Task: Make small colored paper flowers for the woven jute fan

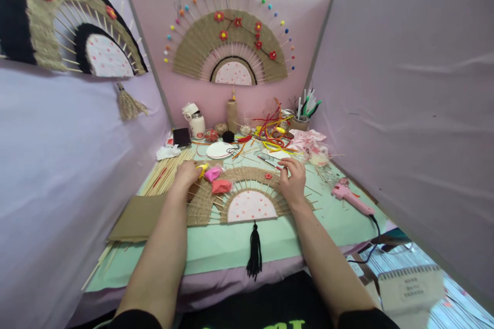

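On the table lies a woven twine fan (247, 172) with thin stick ribs, a white half-round centre (252, 205) dotted pink and a small red flower (268, 176). A black tassel (254, 254) hangs from its lower edge. At the fan's upper left, the fingers of my left hand (187, 174) close on a small yellow packet (201, 168). Beside it on the fan rest a pink packet (213, 173) and a red packet (222, 186). Over the fan's right part, my right hand (294, 180) has curled fingers at the end of a slim pen-like tool (269, 162).
Thin sticks (165, 172) and brown cardboard (135, 218) lie at left. A pink glue gun (351, 196) with its cord is at right. Behind stand a white bottle (196, 123), a twine spool (232, 115) and tangled coloured wires (274, 126). Fans hang on the partitions.
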Motion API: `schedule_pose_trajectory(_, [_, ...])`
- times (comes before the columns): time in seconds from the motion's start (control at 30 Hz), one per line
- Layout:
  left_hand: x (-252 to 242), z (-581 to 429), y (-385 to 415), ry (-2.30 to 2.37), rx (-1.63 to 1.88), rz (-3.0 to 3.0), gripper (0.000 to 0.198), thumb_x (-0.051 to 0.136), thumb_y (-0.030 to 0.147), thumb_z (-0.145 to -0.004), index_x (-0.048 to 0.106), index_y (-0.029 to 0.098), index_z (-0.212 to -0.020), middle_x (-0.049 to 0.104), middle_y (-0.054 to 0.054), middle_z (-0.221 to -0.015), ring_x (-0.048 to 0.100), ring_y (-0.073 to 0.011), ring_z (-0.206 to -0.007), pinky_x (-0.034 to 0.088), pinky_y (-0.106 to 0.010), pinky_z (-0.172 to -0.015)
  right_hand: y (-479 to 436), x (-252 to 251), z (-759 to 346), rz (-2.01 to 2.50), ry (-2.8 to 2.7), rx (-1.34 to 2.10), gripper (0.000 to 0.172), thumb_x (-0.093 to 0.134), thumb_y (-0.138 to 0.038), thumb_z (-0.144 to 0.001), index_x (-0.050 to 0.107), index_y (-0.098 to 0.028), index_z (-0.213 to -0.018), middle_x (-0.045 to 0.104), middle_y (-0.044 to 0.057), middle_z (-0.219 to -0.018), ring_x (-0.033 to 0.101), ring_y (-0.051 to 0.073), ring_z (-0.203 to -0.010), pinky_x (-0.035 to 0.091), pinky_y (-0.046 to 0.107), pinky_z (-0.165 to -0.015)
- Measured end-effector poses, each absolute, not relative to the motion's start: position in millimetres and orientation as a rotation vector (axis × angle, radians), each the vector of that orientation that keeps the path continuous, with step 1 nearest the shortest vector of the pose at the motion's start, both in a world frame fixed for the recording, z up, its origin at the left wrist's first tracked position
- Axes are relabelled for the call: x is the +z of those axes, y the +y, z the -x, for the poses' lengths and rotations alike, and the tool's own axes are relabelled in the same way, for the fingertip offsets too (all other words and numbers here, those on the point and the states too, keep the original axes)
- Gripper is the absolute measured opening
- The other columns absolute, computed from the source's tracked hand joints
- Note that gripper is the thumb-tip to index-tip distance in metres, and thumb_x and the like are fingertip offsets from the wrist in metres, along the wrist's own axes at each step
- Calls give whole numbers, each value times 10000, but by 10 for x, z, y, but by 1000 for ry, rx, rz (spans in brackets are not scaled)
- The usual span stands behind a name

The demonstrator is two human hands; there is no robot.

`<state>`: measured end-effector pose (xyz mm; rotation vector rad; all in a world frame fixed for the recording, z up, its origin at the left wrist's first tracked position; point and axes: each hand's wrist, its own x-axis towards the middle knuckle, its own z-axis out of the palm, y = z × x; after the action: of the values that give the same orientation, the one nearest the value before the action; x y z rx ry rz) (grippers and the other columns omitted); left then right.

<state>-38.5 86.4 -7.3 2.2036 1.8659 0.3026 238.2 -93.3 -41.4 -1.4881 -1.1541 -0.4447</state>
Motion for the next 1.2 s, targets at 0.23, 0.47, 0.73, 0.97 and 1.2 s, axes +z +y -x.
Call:
schedule_pose_trajectory(0.23, [-66, 423, 864, 1649, 451, -2169, 305, 633, 301, -752, 715, 155, -1007, 729, -111, -933, 654, -242, -873, 455, -304, -770, -959, -389, -2346, 1540, -1160, -351, 239, 447, -138, -817, 676, -205, -824, 661, 73, -967, 566, 221, -992, 402, 409, -941])
schedule_pose_trajectory(0.47, [-10, 145, 643, 1091, 1209, -1995, 326, 613, 278, -756, 639, 152, -1056, 662, -83, -1104, 595, -201, -1030, 440, -339, -945, -961, -363, -2274, 1383, -1241, -308, 198, 470, -153, -834, 656, -204, -876, 659, 75, -968, 585, 207, -979, 443, 391, -915])
schedule_pose_trajectory(0.73, [-140, -367, 155, 574, 1004, -2123, 200, 642, 207, -752, 662, 181, -949, 657, -55, -1019, 584, -182, -1009, 443, -345, -945, -1039, -263, -2053, 1186, -1398, -120, 155, 517, -238, -883, 665, -227, -929, 629, 74, -987, 588, 199, -993, 486, 391, -883])
schedule_pose_trajectory(0.97, [-202, -440, 77, 525, 1045, -2205, 180, 633, 157, -779, 665, 193, -952, 626, -53, -964, 583, -170, -955, 481, -319, -871, -1042, -283, -2072, 1228, -1433, -140, 201, 518, -221, -857, 711, -237, -911, 624, 72, -1008, 577, 212, -1001, 467, 423, -915])
schedule_pose_trajectory(1.2, [-219, -449, 66, 586, 1125, -2214, 165, 611, 143, -795, 660, 193, -944, 611, -50, -970, 587, -163, -934, 488, -312, -851, -1008, -324, -2089, 1296, -1469, -169, 208, 526, -230, -849, 722, -243, -919, 619, 72, -1061, 557, 217, -1021, 454, 426, -921])
